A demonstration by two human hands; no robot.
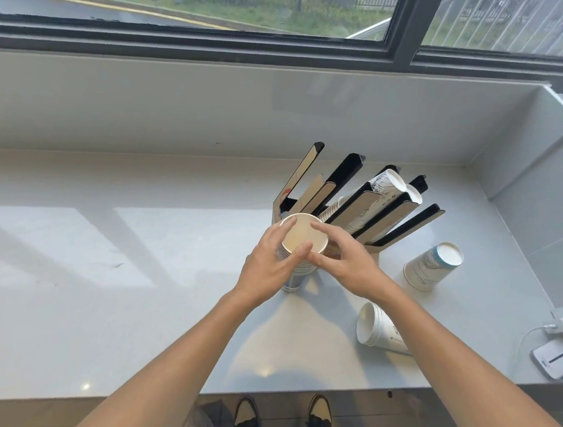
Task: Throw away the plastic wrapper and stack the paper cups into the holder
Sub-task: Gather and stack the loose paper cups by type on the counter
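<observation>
Standing at the front edge of the grey counter (75, 302), you have both bare forearms reaching in over it toward the middle. Your left hand (265, 276) wraps the left side of an upright stack of paper cups (302, 245), fingers curled round the nested rims and the thumb lying across the near lip of the top cup. The stack's base rests on the counter, just in front of the holder's near left corner. Your right hand (346, 262) closes on the same stack from the right, forefinger arched over the open mouth and thumb meeting the left thumb at the near rim, so both hands are pressed onto the cups rather than spread.

Behind the stack and touching or nearly touching it stands the black and tan cup holder (369, 211), its slots fanning out toward the counter's back right corner. Two rows of cups (391, 185) already lie in the middle slots, white bottoms pointing up and right; the left slots look bare.

Right of your right wrist, one loose paper cup (431, 266) lies on its side with its base toward the right edge. A second short stack of cups (378, 328) lies nearer the front edge, mouth facing left, partly hidden under your right forearm. At the front right corner sits a small white device (557, 360) with a cable.
</observation>
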